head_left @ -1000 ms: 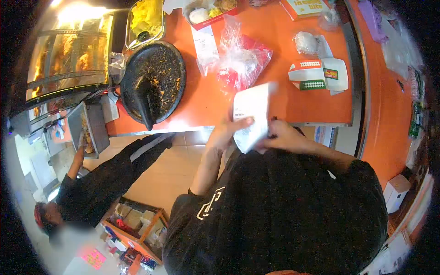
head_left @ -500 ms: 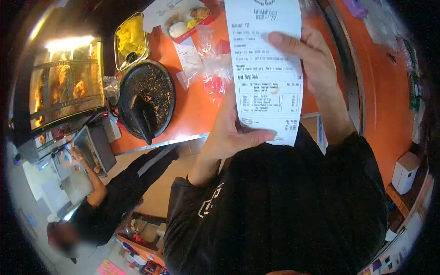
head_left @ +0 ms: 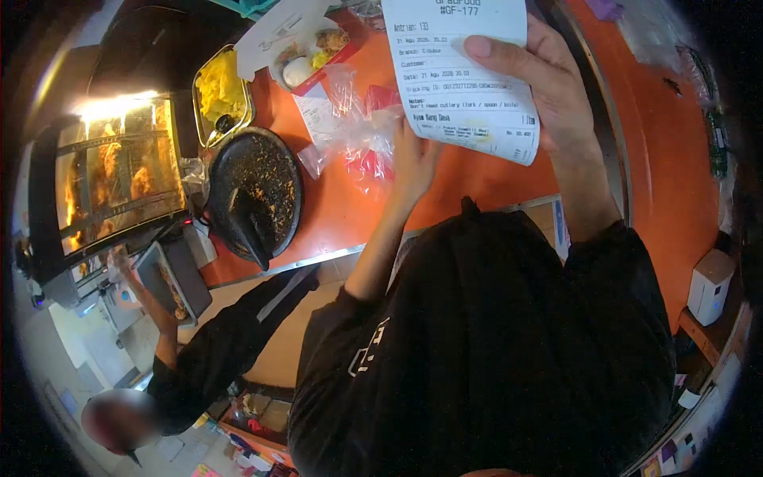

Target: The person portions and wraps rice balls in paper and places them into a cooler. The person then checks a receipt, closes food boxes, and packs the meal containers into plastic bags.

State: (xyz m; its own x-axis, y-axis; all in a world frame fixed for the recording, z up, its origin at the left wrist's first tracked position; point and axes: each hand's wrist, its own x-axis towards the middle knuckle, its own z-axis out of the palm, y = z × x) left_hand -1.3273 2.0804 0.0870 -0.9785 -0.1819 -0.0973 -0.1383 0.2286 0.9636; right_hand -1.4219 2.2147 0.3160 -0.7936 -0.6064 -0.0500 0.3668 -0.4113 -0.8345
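My right hand point(head_left: 552, 91) holds a long printed receipt point(head_left: 461, 71), thumb on its front and the other fingers behind. The receipt's lower end curls up, and its top runs out of view. My left hand point(head_left: 415, 159) is low over the orange counter, beside clear plastic bags point(head_left: 350, 139) and a small red item point(head_left: 384, 98). The receipt and plastic hide most of its fingers, so I cannot tell whether it grips anything. Left of the bags is an open food box point(head_left: 343, 57) with an egg and fried pieces, a second paper slip point(head_left: 316, 118) against it.
A black stone mortar point(head_left: 274, 167) with a pestle point(head_left: 249, 226) stands near the counter edge. Behind it is a metal tray point(head_left: 199, 131) of yellow food. A lit glass cabinet point(head_left: 119, 167) stands far left, where another person point(head_left: 214, 350) works. A white device point(head_left: 710, 286) sits at right.
My left hand has let go of the receipt's lower end and moved up to the plastic bags. The receipt's free end now curls, still held by my right hand.
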